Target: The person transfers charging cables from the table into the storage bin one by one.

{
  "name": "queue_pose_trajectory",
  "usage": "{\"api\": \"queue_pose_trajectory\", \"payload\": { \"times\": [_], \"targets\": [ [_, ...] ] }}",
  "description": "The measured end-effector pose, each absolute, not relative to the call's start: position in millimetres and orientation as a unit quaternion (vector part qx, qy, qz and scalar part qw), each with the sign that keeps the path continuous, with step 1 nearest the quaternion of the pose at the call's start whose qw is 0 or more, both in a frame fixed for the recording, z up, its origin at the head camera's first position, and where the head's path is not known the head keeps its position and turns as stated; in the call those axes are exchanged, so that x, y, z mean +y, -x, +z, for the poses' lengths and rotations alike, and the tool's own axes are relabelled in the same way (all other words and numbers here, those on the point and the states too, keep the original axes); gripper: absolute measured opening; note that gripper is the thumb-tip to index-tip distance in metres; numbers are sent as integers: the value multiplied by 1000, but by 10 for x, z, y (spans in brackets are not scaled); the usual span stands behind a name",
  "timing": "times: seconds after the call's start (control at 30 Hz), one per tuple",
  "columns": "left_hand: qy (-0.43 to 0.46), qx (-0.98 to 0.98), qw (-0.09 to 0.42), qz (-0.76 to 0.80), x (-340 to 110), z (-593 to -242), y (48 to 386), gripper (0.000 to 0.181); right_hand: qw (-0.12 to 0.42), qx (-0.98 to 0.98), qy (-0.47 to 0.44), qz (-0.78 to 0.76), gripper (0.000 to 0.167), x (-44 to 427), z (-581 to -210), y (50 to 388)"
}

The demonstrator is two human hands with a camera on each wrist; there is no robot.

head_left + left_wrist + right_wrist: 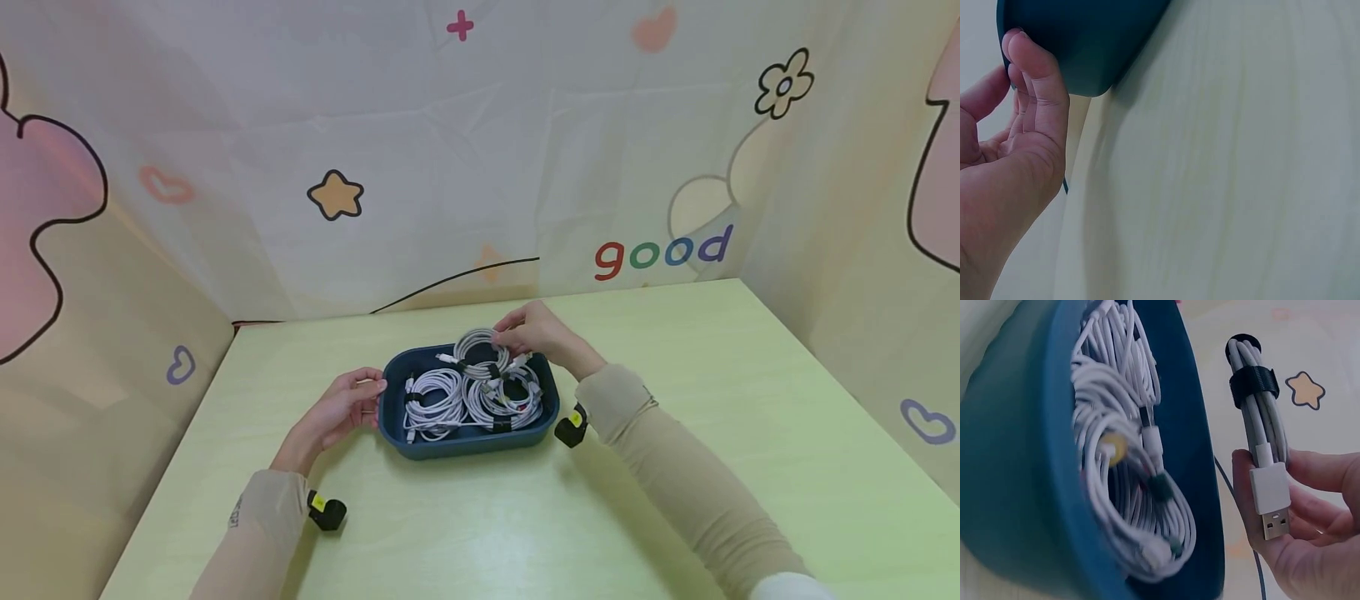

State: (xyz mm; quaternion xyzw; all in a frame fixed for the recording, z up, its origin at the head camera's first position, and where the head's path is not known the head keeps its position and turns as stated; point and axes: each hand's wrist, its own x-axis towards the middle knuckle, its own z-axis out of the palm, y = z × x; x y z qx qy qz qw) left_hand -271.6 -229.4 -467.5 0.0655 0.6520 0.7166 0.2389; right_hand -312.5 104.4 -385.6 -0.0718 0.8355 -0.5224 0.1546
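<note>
A dark blue bin point(450, 452) on the table holds several coiled white cables point(437, 400), bound with dark straps. My left hand point(341, 410) grips the bin's left end at the rim; the left wrist view shows its fingers point(1038, 65) against the blue wall. Over the bin's back right part, my right hand point(542, 335) pinches a coiled white USB cable point(480, 343). In the right wrist view this cable point(1260, 419) hangs beside the bin's wall, with a black strap round it and its metal USB plug showing. The coils below overlap, so parts of them are hidden.
The pale green-yellow table point(465, 533) reaches back to a printed cloth backdrop point(480, 167) with side walls. Each wrist carries a small black camera, one by the left sleeve point(327, 512) and one near the bin's right end point(572, 427).
</note>
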Motion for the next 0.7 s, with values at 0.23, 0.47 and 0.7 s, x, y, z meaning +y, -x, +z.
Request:
{"api": "queue_pose_trajectory", "payload": {
  "times": [0.23,0.47,0.7],
  "targets": [
    [-63,652,237,717,-2293,-4679,2716,13,154,836,81,-520,26,871,-3827,3109],
    [-71,658,238,711,-2267,-4672,2725,14,140,838,88,-519,23,739,-3845,3072],
    [-78,655,234,714,-2258,-4654,2739,12,113,854,124,-493,27,685,-3875,3007]
  ]
}}
